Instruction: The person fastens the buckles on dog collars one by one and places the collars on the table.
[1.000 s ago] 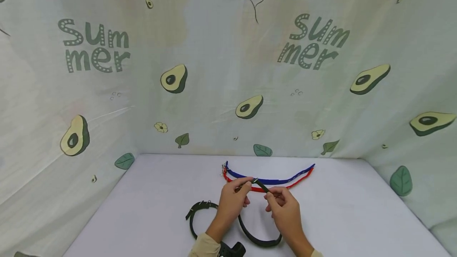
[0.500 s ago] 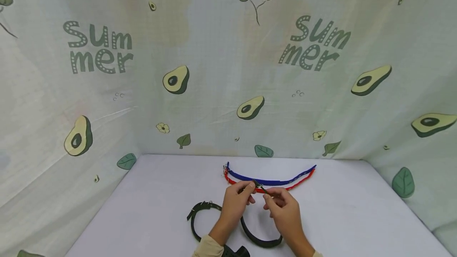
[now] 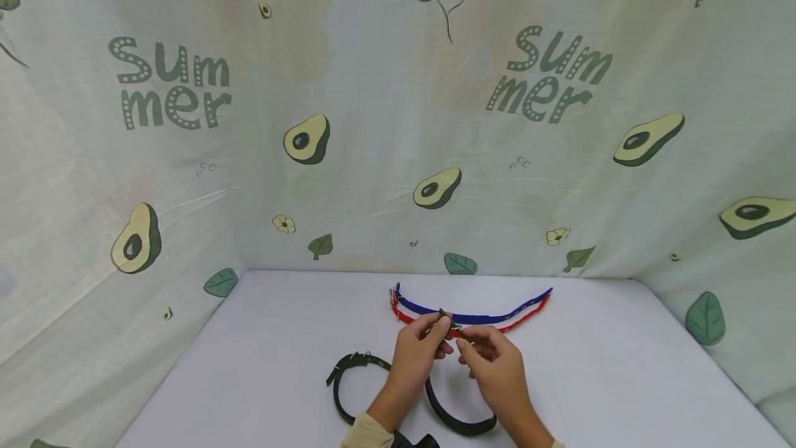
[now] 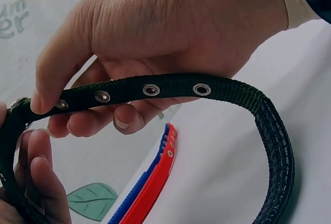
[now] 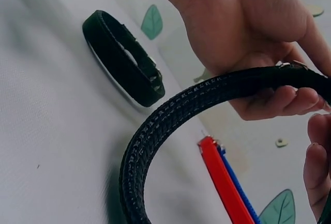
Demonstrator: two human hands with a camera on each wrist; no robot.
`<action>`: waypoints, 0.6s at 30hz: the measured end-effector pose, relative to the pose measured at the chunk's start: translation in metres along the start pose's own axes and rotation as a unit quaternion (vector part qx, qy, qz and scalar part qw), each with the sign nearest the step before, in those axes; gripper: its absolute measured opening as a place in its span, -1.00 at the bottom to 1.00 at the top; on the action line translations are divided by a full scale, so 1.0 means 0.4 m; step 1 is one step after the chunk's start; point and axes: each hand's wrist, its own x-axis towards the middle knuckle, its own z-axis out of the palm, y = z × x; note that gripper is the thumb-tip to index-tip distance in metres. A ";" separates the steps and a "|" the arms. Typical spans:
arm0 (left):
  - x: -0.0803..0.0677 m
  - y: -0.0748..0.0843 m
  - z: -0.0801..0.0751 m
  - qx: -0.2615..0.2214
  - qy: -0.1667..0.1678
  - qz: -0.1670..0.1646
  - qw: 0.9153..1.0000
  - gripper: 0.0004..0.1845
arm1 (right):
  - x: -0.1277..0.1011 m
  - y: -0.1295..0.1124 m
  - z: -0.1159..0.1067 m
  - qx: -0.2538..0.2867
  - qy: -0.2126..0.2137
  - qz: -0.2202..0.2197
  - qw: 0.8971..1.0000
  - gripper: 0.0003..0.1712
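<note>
My hands hold a dark green and black buckle collar (image 3: 463, 426), its loop hanging below them. My left hand (image 3: 418, 351) pinches the end with the metal buckle (image 5: 293, 65), partly hidden by fingers. My right hand (image 3: 497, 365) pinches the other part of the strap, close to the left fingertips. The left wrist view shows the strap's eyeleted stretch (image 4: 178, 86) running along my right fingers, a padded section curving down beyond. Metal eyelets line this part. A short dark strap tip (image 3: 443, 312) sticks up above my left fingers; how it sits in the buckle I cannot tell.
A second black collar (image 3: 336, 396) lies curled on the white table (image 3: 249, 365), left of my left forearm. Behind my hands lie a blue collar (image 3: 479, 319) and a red collar (image 3: 522, 319), side by side. Printed cloth walls (image 3: 373, 227) enclose the table.
My left hand has shifted slightly right, closer to my right hand. Less strap shows between the fingertips, and a dark tip now stands above the left fingers.
</note>
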 end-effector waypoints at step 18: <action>-0.005 0.010 0.004 -0.048 -0.055 -0.007 0.997 -0.68 | 0.014 -0.019 -0.015 -0.001 -0.066 0.035 0.997 -0.74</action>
